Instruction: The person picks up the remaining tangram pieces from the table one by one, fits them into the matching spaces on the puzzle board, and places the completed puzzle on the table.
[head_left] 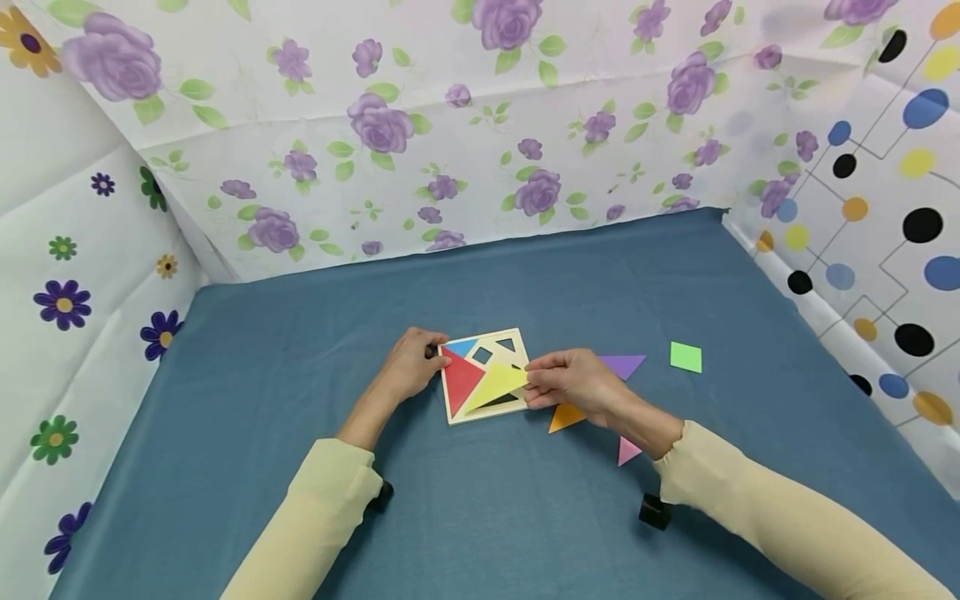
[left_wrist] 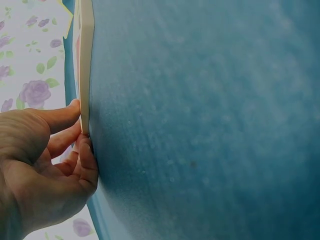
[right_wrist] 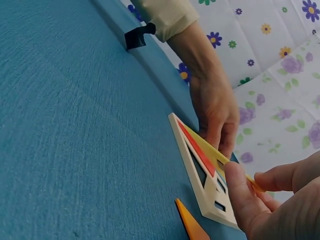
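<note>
A pale wooden tangram board (head_left: 499,357) lies on the blue cloth, with a red triangle (head_left: 461,382) and a blue triangle (head_left: 459,347) set in it. Its left edge is held by my left hand (head_left: 407,364), thumb on top, as the left wrist view shows along the board's side (left_wrist: 86,65). My right hand (head_left: 576,385) pinches one corner of a large yellow triangle (head_left: 498,382) between thumb and fingers. That piece slants over the board in the right wrist view, close above the red one. Several cut-out recesses show on the board's right half.
Beside and partly under the right forearm lie a purple triangle (head_left: 624,365), an orange piece (head_left: 567,417) and a pink piece (head_left: 627,451). Farther right is a green square (head_left: 686,357). Flowered and dotted sheets border the blue cloth (head_left: 510,517).
</note>
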